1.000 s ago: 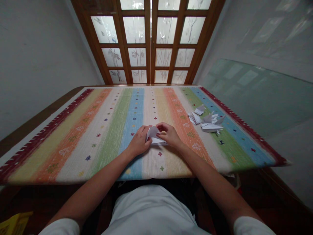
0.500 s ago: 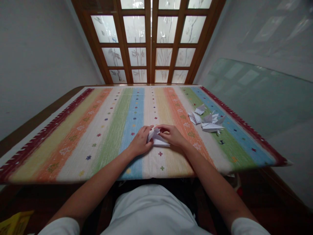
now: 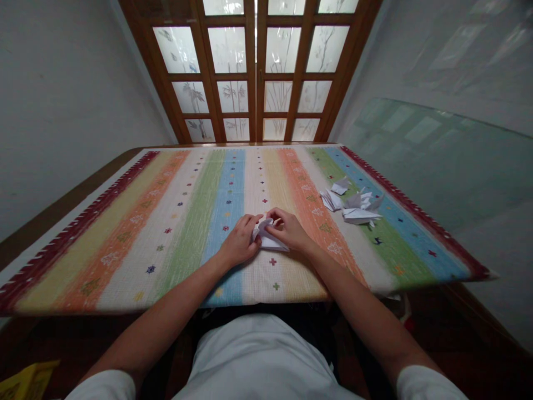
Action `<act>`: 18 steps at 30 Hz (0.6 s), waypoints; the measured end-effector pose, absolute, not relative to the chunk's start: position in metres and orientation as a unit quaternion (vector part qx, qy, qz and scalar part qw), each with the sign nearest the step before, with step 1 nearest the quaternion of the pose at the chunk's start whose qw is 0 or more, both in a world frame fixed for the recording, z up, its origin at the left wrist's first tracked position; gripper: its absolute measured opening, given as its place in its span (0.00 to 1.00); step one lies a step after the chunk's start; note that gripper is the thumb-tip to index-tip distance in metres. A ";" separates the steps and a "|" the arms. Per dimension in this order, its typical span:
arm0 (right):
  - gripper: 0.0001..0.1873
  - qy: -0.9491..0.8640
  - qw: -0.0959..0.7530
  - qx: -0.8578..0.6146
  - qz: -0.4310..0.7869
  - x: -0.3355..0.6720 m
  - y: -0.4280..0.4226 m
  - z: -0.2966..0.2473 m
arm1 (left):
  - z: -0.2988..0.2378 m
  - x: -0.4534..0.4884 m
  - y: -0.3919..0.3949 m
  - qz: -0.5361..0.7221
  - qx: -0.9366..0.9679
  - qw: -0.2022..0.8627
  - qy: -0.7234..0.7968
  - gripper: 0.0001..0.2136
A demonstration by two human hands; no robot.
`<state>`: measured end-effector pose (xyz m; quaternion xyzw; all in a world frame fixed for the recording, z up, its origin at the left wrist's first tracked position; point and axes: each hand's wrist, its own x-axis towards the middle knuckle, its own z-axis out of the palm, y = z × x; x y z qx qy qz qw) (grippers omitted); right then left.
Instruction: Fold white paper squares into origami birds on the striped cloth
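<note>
A piece of folded white paper (image 3: 270, 241) lies on the striped tablecloth in front of me, with its upper flap curled up between my hands. My left hand (image 3: 242, 239) grips the paper's left side, thumb at the near edge and fingers at the far side. On the right, my right hand (image 3: 287, 229) pinches the raised flap between thumb and fingers. The fingertips partly hide the folds. Off to the right sits a group of several folded white paper figures (image 3: 361, 210), apart from both hands.
The striped tablecloth (image 3: 137, 233) covers a table reaching to wooden doors with glass panes (image 3: 227, 50). A glass panel (image 3: 437, 161) leans along the right wall. Something yellow (image 3: 31, 380) stands low at the lower left, below the table.
My right hand's fingers have shifted slightly, and the flap now curls up more openly toward it. My left hand stays in place on the paper.
</note>
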<state>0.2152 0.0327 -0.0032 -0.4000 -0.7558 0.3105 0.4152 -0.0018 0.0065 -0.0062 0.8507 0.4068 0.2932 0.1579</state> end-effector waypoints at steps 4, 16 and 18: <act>0.07 -0.782 0.424 -0.392 0.235 0.213 0.032 -0.002 | -0.008 0.000 0.004 0.279 0.859 0.148 0.403 0.31; 0.18 -0.786 0.420 -0.371 0.261 0.207 0.029 -0.002 | -0.005 0.002 0.001 0.289 0.852 0.151 0.410 0.30; 0.21 -0.795 0.406 -0.355 0.279 0.208 0.028 0.000 | -0.004 0.002 0.002 0.294 0.850 0.154 0.409 0.28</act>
